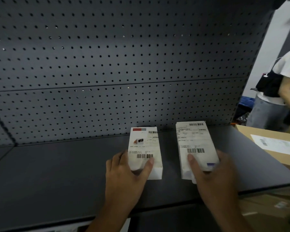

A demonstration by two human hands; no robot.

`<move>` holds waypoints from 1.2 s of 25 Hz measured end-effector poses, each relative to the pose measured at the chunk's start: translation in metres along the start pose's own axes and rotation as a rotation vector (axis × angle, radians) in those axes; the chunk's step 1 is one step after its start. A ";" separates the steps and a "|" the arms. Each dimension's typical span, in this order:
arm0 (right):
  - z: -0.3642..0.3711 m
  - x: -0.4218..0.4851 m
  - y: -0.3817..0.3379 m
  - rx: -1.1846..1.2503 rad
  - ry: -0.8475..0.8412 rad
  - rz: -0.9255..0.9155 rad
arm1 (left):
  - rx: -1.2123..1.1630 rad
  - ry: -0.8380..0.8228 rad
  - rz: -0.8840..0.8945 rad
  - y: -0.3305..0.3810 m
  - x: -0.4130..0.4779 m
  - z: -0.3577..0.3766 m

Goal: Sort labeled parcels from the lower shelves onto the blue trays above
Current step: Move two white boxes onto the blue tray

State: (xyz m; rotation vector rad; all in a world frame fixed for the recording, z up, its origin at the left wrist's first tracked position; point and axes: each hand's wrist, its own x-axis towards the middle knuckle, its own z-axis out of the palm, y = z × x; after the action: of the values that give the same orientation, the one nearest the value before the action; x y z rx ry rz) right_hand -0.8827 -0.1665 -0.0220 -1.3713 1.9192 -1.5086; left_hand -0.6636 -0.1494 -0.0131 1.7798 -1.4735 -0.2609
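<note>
Head view, 1 frame.

- Shelf (57,173): dark grey, matt, flat deck; front edge runs across the lower frame.
- Pegboard (107,64): dark grey perforated back wall, rises from the shelf's rear edge; 1 horiz. seam.
- Left parcel (145,144): white box, printed label w/ barcodes, at shelf mid-depth, long side pointing to the rear. Can't tell if it rests on the deck or is lifted.
- Right parcel (194,141): white box, label + 2 barcodes, at shelf centre-right, apart from the other box.
- Left hand (124,178): grasps left parcel's near end, thumb on top, fingers round the side.
- Right hand (214,181): grasps right parcel's near end, same way.
- Cardboard box (266,141): brown, labelled, at shelf's right end.
- Cartons (266,206): brown, below the shelf, right.
- Second person (274,97): white top, stands beyond the shelf's right end.
</note>
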 end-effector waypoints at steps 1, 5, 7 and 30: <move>0.000 -0.002 0.001 0.020 0.006 -0.012 | -0.020 0.000 0.012 0.001 0.000 0.002; 0.003 -0.010 -0.001 0.097 0.038 -0.077 | -0.191 -0.014 0.054 0.008 -0.007 0.007; 0.003 -0.011 -0.002 0.146 0.057 -0.115 | -0.305 -0.023 0.044 0.008 -0.007 0.008; 0.173 -0.185 -0.164 0.682 -0.388 -0.245 | -0.583 0.576 -0.226 -0.177 -0.079 -0.253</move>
State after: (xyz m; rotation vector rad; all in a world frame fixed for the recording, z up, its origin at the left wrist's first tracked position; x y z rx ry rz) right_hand -0.5883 -0.1035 0.0049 -1.4473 0.9031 -1.6342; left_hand -0.4039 0.0343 0.0099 1.3757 -0.6935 -0.2341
